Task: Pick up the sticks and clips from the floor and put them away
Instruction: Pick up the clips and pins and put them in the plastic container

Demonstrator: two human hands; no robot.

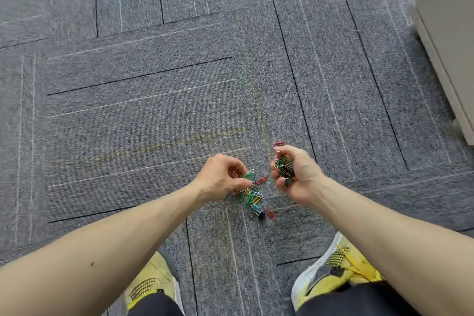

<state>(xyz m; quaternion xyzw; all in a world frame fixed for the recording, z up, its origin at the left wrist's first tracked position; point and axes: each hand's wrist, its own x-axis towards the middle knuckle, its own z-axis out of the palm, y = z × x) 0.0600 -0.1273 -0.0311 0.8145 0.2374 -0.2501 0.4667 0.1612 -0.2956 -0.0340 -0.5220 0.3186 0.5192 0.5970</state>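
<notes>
The fingers of the left hand point(220, 177) are curled together, pinching a tangle of coloured paper clips point(247, 176). The right hand point(297, 174), just to its right, is cupped palm-up with its fingers curled round a handful of clips point(284, 165). A trail of clips point(252, 200) runs nearward from the left hand's pinch to a black binder clip point(261, 215); whether it hangs or lies on the floor cannot be told. A red clip point(269, 213) lies just beside it. Below is grey carpet point(143, 100) in tiles with dark and pale lines. A beige cabinet point(446, 33) stands far right. Yellow shoes point(333, 264) are nearest.
</notes>
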